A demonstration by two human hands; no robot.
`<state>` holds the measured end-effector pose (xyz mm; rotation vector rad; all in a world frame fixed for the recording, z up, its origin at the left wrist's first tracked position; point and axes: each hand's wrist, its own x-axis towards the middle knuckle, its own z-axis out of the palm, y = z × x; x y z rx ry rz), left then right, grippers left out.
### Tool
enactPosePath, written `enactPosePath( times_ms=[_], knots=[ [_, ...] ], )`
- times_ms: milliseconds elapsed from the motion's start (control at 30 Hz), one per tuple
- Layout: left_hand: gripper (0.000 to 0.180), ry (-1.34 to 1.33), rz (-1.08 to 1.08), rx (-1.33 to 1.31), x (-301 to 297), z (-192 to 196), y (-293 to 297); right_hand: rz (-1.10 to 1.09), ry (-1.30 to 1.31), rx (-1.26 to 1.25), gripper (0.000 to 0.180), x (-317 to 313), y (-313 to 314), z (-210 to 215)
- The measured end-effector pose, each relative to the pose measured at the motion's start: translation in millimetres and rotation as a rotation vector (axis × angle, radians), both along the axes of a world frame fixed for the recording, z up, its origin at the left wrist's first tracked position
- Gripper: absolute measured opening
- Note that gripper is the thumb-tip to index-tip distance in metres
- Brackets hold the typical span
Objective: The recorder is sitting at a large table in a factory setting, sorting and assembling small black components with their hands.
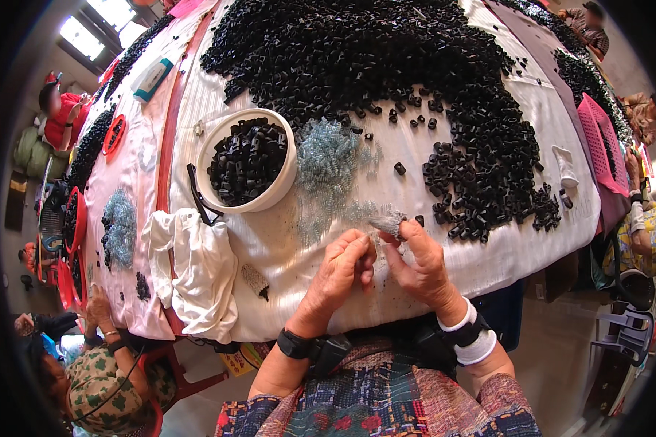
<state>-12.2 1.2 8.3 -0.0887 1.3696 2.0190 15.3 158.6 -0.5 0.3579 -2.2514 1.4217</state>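
Right hand (pixel 421 264) pinches small bunch of grey springs (pixel 388 223) between thumb and fingers, just above bench (pixel 284 247) edge. Left hand (pixel 340 271) close beside, fingers curled narrow, tips near right thumb; cannot tell if it holds something. White bowl (pixel 246 162) with black plastic pieces stands left of spring pile (pixel 326 156). Big black heap (pixel 386 65) lies beyond.
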Motion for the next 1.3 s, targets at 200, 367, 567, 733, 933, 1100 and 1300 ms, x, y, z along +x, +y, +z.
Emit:
enactPosePath(
  times_ms=[200, 367, 567, 733, 933, 1100, 1300],
  knots=[
    [0.023, 0.048, 0.046, -0.133, 0, -5, -4, -0.373, -0.010, -0.206, 0.028, 7, 17, -17],
    [0.017, 0.132, 0.019, -0.224, 5, -3, -2, -0.387, -0.153, -0.138, 0.031, 14, 41, -18],
    [0.010, 0.295, 0.014, -0.438, 8, -4, -2, -0.365, -0.029, 0.432, 0.038, 0, 33, -10],
    [0.009, 0.296, 0.048, -0.420, 7, 0, 0, -0.312, 0.000, 0.507, 0.044, -2, 34, -15],
    [0.012, 0.307, 0.057, -0.361, 7, 8, 1, -0.230, 0.057, 0.519, 0.048, -4, 37, -17],
    [0.017, 0.075, 0.065, -0.061, 5, 18, 3, -0.109, 0.210, 0.266, 0.039, 8, 16, -2],
    [0.016, 0.020, -0.040, 0.079, 4, 0, -13, 0.078, 0.203, 0.222, 0.040, 13, -1, 16]
  ],
)
